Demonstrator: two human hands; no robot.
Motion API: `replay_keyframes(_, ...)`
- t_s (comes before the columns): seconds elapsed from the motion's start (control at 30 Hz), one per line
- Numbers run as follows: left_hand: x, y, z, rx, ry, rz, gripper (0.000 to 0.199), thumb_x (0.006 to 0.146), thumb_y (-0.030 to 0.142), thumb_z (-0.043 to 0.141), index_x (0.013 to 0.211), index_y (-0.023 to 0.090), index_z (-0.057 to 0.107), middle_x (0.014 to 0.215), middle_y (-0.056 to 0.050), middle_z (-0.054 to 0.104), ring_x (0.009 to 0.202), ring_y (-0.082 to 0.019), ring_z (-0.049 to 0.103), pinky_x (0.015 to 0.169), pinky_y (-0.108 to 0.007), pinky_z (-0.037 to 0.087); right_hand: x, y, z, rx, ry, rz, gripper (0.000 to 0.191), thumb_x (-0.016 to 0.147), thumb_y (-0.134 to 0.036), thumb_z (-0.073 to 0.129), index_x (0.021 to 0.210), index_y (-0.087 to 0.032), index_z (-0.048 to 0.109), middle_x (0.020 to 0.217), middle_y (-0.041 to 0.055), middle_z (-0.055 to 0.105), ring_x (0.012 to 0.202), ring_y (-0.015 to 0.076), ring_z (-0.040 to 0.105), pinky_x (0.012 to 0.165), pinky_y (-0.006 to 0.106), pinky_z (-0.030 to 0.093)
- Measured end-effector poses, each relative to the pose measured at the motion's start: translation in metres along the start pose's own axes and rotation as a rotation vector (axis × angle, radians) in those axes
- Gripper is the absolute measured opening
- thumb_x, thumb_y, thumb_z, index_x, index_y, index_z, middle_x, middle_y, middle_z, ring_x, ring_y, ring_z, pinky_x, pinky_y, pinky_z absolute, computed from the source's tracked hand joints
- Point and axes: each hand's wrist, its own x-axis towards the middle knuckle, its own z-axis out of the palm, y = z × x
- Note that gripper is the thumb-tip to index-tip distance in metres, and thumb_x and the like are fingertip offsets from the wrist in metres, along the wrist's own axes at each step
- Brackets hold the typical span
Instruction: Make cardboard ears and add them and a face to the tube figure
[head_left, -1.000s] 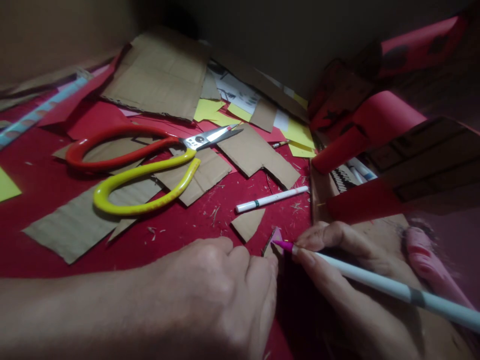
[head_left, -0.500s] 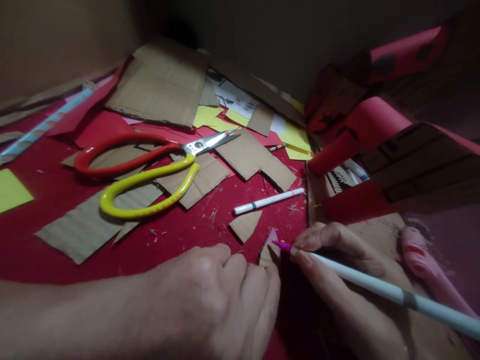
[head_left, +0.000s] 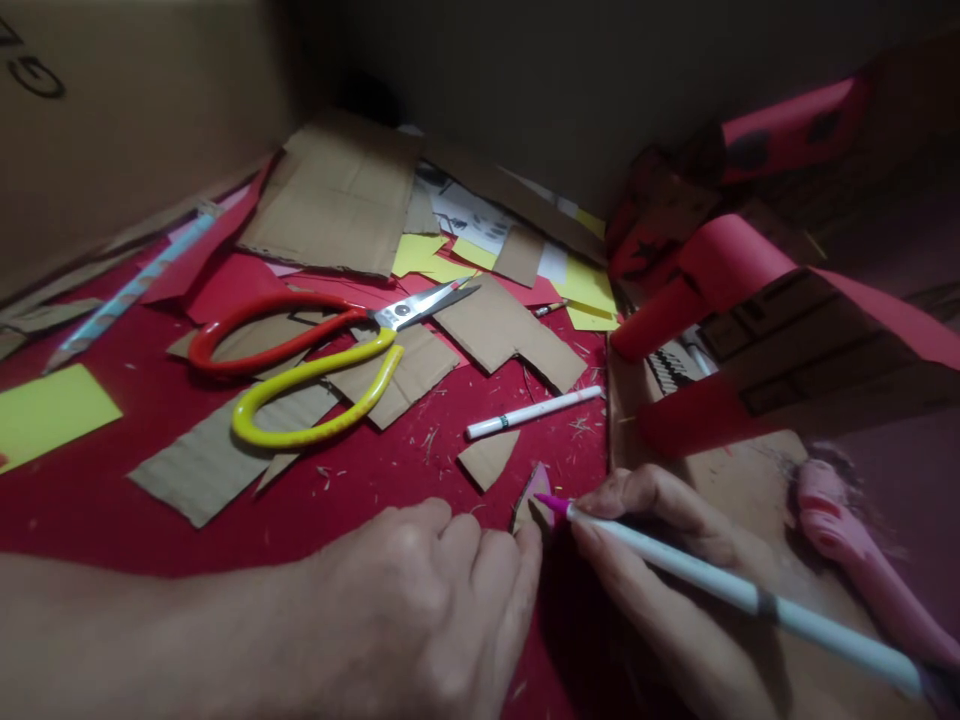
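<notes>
Pinched in my right hand (head_left: 660, 570) is a white marker (head_left: 675, 550) with a magenta tip, which touches a small pointed cardboard piece (head_left: 531, 497). Part of that piece is coloured pink-purple. My left hand (head_left: 457, 590) lies beside it, fingers curled, holding its lower edge against the red surface. Above the hands are a second small cardboard piece (head_left: 489, 460) and a white pen (head_left: 534, 412). Scissors (head_left: 386, 325) with one red and one yellow handle lie partly open on cardboard scraps.
Cardboard (head_left: 337, 190), red paper and yellow paper (head_left: 56, 410) lie behind and left. A blue striped stick (head_left: 135, 285) is at the far left. Rolled red paper with a cardboard structure (head_left: 810, 340) stands at the right, near a pink tool (head_left: 855, 560).
The view has shifted, so the left-side items appear further right. The marker tip is now lower and further left on the small cardboard piece, and more of the piece looks pink-purple.
</notes>
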Motion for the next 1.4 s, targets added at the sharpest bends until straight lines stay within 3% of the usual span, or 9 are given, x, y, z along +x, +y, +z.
replay_keyframes(0.2, 0.002, -0.009, -0.008, -0.011, -0.035, 0.117, 0.027, 0.084, 0.01, 0.053, 0.107, 0.009, 0.068, 0.088, -0.014, 0.073, 0.067, -0.023, 0.068, 0.049, -0.034, 0.055, 0.001, -0.007, 0.004, -0.095, 0.022, -0.114, 0.015, 0.078, -0.029, 0.066, 0.064, -0.023, 0.061, 0.054, -0.0014, 0.063, 0.045, 0.0127, 0.054, 0.043, 0.021, 0.042)
replay_keyframes(0.33, 0.003, -0.01, -0.011, -0.02, -0.067, 0.108, 0.029, 0.086, 0.01, 0.05, 0.108, 0.01, 0.068, 0.092, -0.014, 0.073, 0.067, -0.024, 0.067, 0.046, -0.034, 0.052, 0.002, -0.008, 0.003, -0.136, 0.004, -0.14, 0.015, 0.079, -0.027, 0.064, 0.065, -0.023, 0.061, 0.053, -0.0023, 0.062, 0.046, 0.0116, 0.054, 0.045, 0.02, 0.043)
replay_keyframes(0.5, 0.003, -0.01, -0.009, -0.04, -0.044, 0.104, 0.029, 0.086, 0.009, 0.049, 0.108, 0.012, 0.067, 0.089, -0.013, 0.073, 0.064, -0.023, 0.066, 0.048, -0.034, 0.053, 0.002, -0.01, 0.0, -0.14, -0.051, -0.108, 0.016, 0.078, -0.03, 0.064, 0.064, -0.023, 0.062, 0.052, -0.0017, 0.06, 0.043, 0.0116, 0.049, 0.041, 0.021, 0.04)
replay_keyframes(0.73, 0.004, -0.009, -0.011, -0.036, -0.053, 0.102, 0.032, 0.089, 0.012, 0.043, 0.111, 0.01, 0.066, 0.089, -0.014, 0.072, 0.064, -0.024, 0.066, 0.043, -0.033, 0.05, 0.001, -0.006, 0.004, -0.04, -0.012, -0.044, 0.015, 0.078, -0.03, 0.066, 0.065, -0.023, 0.061, 0.054, -0.0025, 0.059, 0.047, 0.0112, 0.049, 0.044, 0.02, 0.039)
replay_keyframes(0.97, 0.002, -0.008, -0.009, -0.098, -0.079, 0.107, 0.035, 0.083, 0.016, 0.045, 0.109, 0.009, 0.068, 0.091, -0.015, 0.071, 0.066, -0.026, 0.065, 0.046, -0.038, 0.053, 0.0, -0.005, 0.003, -0.009, -0.086, 0.001, 0.017, 0.078, -0.031, 0.065, 0.064, -0.022, 0.062, 0.052, -0.0033, 0.056, 0.047, 0.0099, 0.046, 0.045, 0.02, 0.035)
replay_keyframes(1.07, 0.002, -0.01, -0.009, -0.1, -0.087, 0.116, 0.038, 0.083, 0.019, 0.044, 0.111, 0.009, 0.068, 0.091, -0.016, 0.071, 0.066, -0.027, 0.064, 0.045, -0.038, 0.052, 0.0, -0.005, 0.004, -0.006, -0.052, 0.042, 0.016, 0.077, -0.032, 0.065, 0.064, -0.022, 0.063, 0.052, -0.0033, 0.056, 0.048, 0.0104, 0.047, 0.046, 0.02, 0.036)
replay_keyframes(1.2, 0.003, -0.013, -0.01, -0.085, -0.103, 0.146, 0.039, 0.086, 0.02, 0.041, 0.112, 0.009, 0.068, 0.09, -0.017, 0.071, 0.065, -0.027, 0.064, 0.043, -0.037, 0.051, -0.001, -0.006, 0.006, 0.003, 0.009, 0.028, 0.014, 0.077, -0.031, 0.065, 0.066, -0.023, 0.062, 0.054, -0.0035, 0.057, 0.049, 0.01, 0.047, 0.046, 0.019, 0.037)
replay_keyframes(1.4, 0.001, -0.011, -0.007, -0.069, -0.076, 0.138, 0.036, 0.083, 0.022, 0.046, 0.108, 0.011, 0.069, 0.091, -0.017, 0.071, 0.064, -0.027, 0.064, 0.043, -0.038, 0.05, 0.0, -0.004, 0.004, 0.023, -0.064, -0.01, 0.015, 0.076, -0.03, 0.065, 0.063, -0.022, 0.062, 0.053, -0.0039, 0.056, 0.047, 0.0092, 0.045, 0.044, 0.019, 0.033)
